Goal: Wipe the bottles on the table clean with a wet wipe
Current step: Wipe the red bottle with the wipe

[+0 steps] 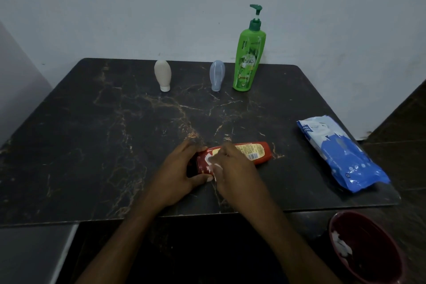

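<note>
A red bottle (258,151) lies on its side on the dark marble table (92,145), near the front edge. My left hand (177,175) grips its dark cap end. My right hand (232,168) holds a white wet wipe (211,162) against the bottle's body beside the cap. Along the back of the table stand a beige squeeze bottle (162,75), a pale blue squeeze bottle (217,75) and a tall green pump bottle (249,57).
A blue and white pack of wet wipes (341,154) lies at the table's right side. A dark red bin (368,249) holding crumpled white wipes sits on the floor at the lower right. A white wall runs behind the table.
</note>
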`<act>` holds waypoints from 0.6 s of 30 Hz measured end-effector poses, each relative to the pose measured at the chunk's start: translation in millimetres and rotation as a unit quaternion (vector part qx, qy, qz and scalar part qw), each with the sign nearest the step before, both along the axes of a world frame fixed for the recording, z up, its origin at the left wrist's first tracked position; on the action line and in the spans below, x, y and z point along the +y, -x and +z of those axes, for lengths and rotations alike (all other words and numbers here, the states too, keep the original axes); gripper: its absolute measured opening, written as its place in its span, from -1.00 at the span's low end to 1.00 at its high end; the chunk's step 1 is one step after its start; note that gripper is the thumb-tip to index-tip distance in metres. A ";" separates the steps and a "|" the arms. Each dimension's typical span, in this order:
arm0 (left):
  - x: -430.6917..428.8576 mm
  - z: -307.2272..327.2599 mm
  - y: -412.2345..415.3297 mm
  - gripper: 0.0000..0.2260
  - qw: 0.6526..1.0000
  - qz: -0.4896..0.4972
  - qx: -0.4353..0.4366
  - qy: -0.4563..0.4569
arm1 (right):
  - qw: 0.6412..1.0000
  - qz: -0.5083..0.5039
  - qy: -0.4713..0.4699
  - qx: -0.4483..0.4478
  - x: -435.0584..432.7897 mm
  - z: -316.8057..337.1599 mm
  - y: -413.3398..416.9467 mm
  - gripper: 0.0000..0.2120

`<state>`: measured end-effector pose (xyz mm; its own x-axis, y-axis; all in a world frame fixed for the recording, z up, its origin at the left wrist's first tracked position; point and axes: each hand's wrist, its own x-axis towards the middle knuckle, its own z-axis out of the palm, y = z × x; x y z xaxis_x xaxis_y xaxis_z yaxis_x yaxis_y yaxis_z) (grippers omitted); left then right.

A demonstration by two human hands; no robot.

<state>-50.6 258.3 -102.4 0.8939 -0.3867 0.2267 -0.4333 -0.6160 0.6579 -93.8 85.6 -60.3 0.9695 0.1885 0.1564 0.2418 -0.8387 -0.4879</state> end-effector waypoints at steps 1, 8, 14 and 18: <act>-0.4 0.3 0.1 -0.41 1.000 0.001 0.005 -0.001 | 1.000 0.011 0.006 -0.004 1.3 -3.1 4.4 -0.71; 0.5 0.4 0.5 -0.42 1.000 0.002 0.006 0.001 | 0.997 -0.059 0.035 0.028 -3.6 14.5 -28.5 -0.68; 0.5 -1.0 -2.9 -0.53 1.000 0.014 0.010 0.021 | 0.999 -0.009 0.048 0.016 14.9 15.5 -23.7 -0.71; 0.5 -2.5 -3.7 -0.53 1.000 0.015 0.008 0.025 | 0.998 -0.016 0.057 -0.003 13.9 7.8 -24.0 -0.70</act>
